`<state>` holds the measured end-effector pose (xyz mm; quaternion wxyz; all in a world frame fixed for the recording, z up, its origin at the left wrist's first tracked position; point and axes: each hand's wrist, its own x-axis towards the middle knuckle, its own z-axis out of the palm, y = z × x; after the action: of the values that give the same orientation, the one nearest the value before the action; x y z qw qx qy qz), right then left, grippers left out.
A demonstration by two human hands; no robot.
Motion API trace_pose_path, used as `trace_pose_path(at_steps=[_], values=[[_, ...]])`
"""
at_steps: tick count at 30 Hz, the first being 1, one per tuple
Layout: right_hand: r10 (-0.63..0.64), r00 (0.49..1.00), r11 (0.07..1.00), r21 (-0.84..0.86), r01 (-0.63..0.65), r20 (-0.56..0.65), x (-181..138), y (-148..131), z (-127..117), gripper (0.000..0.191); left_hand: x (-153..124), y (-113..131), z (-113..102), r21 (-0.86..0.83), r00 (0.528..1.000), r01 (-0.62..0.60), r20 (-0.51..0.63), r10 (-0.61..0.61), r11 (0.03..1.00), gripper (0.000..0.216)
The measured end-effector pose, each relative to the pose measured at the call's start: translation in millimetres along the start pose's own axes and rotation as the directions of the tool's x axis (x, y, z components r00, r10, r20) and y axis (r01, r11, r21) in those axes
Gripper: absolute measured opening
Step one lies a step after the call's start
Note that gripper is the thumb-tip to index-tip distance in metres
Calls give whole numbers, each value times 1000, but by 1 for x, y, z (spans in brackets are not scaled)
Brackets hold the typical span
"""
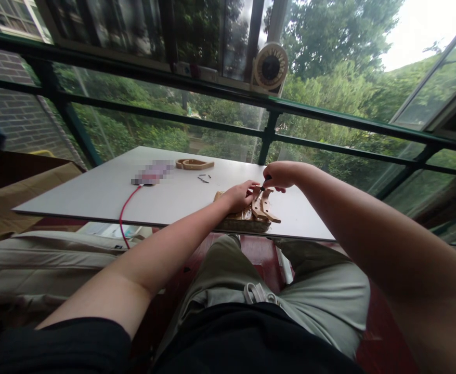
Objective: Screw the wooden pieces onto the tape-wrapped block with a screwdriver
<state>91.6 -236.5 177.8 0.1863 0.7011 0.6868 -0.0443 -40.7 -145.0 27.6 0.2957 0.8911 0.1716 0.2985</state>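
Note:
A wooden assembly [251, 215] of curved laser-cut pieces sits at the near edge of the white table [106, 192]. My left hand [240, 196] is closed on the top of it, fingers wrapped over the upright curved pieces. Just above and to the right, my right hand [277, 175] is closed in a pinch on a small dark tool [264, 183], whose tip points down at the wood. A separate curved wooden part [195, 164] lies farther back on the table. A few small dark screws or pins [203, 179] lie between it and my hands.
A blurred flat item [152, 172] with a red cable [126, 213] hanging off the front edge lies left of centre. A cardboard box [13, 187] stands at the left. Behind the table run a green railing [266, 135] and windows. My knees are under the table edge.

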Motion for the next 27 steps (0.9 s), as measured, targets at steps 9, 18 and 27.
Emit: trace_pose_path(at_steps=[9,18,27], values=[[97,994,995,-7,-97,59,5,-7,2,55,-1,2,0,63,999,-13,-42,16,998,41],[161,985,985,52,-164,65,20,5,6,53,-8,14,-8,191,959,4,-278,50,982,25],[182,981,974,126,-189,65,25,10,10,55,-6,17,-7,192,994,-82,-60,95,978,25]])
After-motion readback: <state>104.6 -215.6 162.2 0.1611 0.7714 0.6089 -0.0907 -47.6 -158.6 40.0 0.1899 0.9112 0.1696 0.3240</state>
